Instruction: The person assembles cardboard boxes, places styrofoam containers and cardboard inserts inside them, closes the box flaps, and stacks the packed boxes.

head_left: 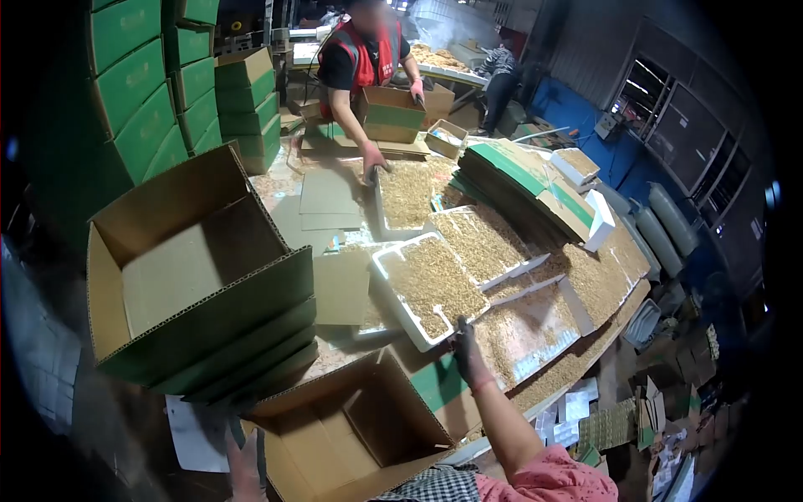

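My right hand (470,358), in a dark glove, has its fingers closed on the near right corner of a white foam tray (410,325) filled with light brown, crumbly pieces. At the bottom left, my left hand (245,464) grips the left edge of an open, empty cardboard box (314,448). This box stands in front of me, below the tray. Flat cardboard sheets (340,289) lie left of the tray.
Nested open boxes (209,326) stand at the left, before stacked green boxes (130,96). More filled trays (481,238) and flattened cartons (535,184) cover the table's right. Across it, a person in a red vest (386,54) touches a tray and a box (391,115). Another person stands farther back.
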The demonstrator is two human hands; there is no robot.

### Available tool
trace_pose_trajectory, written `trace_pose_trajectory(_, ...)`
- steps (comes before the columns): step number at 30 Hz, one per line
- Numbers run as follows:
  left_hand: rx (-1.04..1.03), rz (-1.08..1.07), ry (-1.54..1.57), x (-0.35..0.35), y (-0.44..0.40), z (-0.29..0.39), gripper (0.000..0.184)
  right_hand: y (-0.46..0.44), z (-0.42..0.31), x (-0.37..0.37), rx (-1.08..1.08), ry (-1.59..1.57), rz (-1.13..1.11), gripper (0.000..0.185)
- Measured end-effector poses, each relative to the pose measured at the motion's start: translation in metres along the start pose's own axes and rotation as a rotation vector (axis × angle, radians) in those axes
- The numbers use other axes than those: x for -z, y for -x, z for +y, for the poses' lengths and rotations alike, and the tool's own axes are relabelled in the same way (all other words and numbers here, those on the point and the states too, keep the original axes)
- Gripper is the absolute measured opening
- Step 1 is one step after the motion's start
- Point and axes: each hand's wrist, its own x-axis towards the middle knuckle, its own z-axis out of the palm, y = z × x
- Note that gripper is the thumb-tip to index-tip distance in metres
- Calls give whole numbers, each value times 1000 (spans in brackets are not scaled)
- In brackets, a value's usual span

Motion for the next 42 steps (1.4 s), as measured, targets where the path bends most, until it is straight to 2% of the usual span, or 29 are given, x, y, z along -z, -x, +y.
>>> trace_pose_trajectory(2, -182, -164, 111, 4, -7, -7, 35, 8, -26, -54, 131, -63, 28, 61)
trace_pose_trajectory(3, -185, -282, 86, 15, -10, -10, 30, 2, -23, -52, 134, -67, 17, 61)
trace_pose_trajectory(6, -125, -94, -98, 13, -4, -13, 27, -2, -36, -33, 56, -339, -140, 55)
trace_pose_trajectory(7, -269, -180, -245, 7, 7, 7, 29, 2, -46, -26, 11, -428, -201, 53)
trace_pose_trajectory(8, -249, -253, -375, 7, 10, 15, 39, 18, -67, -15, -79, -551, -352, 52)
trace_pose_trajectory(12, -322, -290, -232, 3, -15, -5, 45, 71, -137, 25, -201, -463, -336, 47)
trace_pose_trajectory(14, -342, -363, -178, -21, -7, 17, 48, 74, -149, 65, 160, -81, -383, 45)
trace_pose_trajectory(15, -337, -403, -149, -35, -1, 28, 49, 108, -181, 65, 768, 643, -439, 42)
trace_pose_trajectory(16, -296, -426, -103, -50, 2, 33, 50, 124, -214, 59, 1065, 898, -527, 42)
trace_pose_trajectory(18, -197, -459, -169, -68, -1, 37, 51, 114, -231, 70, 507, 479, -677, 44)
trace_pose_trajectory(19, -475, -473, -248, -77, -8, 31, 51, 138, -262, 41, 182, 369, -615, 46)
trace_pose_trajectory(20, -753, -483, -332, -83, -11, 28, 51, 139, -273, 33, 189, 446, -742, 48)
trace_pose_trajectory(21, -784, -481, -392, -93, 6, 38, 50, 150, -288, 7, 59, 564, -735, 54)
trace_pose_trajectory(22, -734, -477, -415, -102, 29, 49, 55, 162, -294, -20, -72, 680, -719, 59)
trace_pose_trajectory(23, -731, -519, -412, -107, 47, 57, 58, 159, -286, -29, -93, 632, -840, 62)
trace_pose_trajectory(24, -727, -564, -409, -111, 57, 61, 62, 136, -257, -34, -29, 640, -919, 59)
trace_pose_trajectory(25, -863, -498, -505, -106, 52, 50, 64, 127, -240, -47, -272, 652, -956, 46)
trace_pose_trajectory(27, -768, -493, -424, -85, 37, 34, 64, 109, -212, -62, -278, 809, -1180, 39)
trace_pose_trajectory(28, -668, -482, -348, -76, 29, 31, 65, 127, -196, -81, -398, 613, -983, 36)
trace_pose_trajectory(30, -699, -472, -400, -61, 33, 32, 66, 105, -173, -98, -108, 1112, -1196, 29)
trace_pose_trajectory(32, -417, -439, -171, -57, 37, 30, 67, 92, -139, -124, 431, 1822, -1306, 33)
trace_pose_trajectory(33, -363, -402, -205, -60, 48, 41, 68, 84, -114, -140, 757, 2152, -1322, 36)
trace_pose_trajectory(34, -364, -393, -197, -58, 42, 37, 66, 83, -106, -146, 940, 2230, -1444, 34)
trace_pose_trajectory(36, -324, -360, -228, -53, 31, 33, 59, 88, -74, -157, 1194, 2266, -1263, 30)
trace_pose_trajectory(38, -346, -237, -315, -51, 24, 27, 50, 106, -121, -168, 1095, 2220, -1338, 28)
trace_pose_trajectory(39, -273, -158, -340, -43, 15, 22, 43, 96, -159, -169, 1043, 1880, -1329, 26)
trace_pose_trajectory(40, -614, -71, -522, -46, 14, 21, 40, 48, -144, -175, 1393, 1570, -1134, 21)
trace_pose_trajectory(41, -650, -6, -553, -53, 22, 31, 39, 49, -204, -181, 1101, 1622, -1063, 24)
trace_pose_trajectory(42, -681, 59, -591, -62, 36, 45, 39, 4, -194, -204, 1004, 1620, -817, 34)
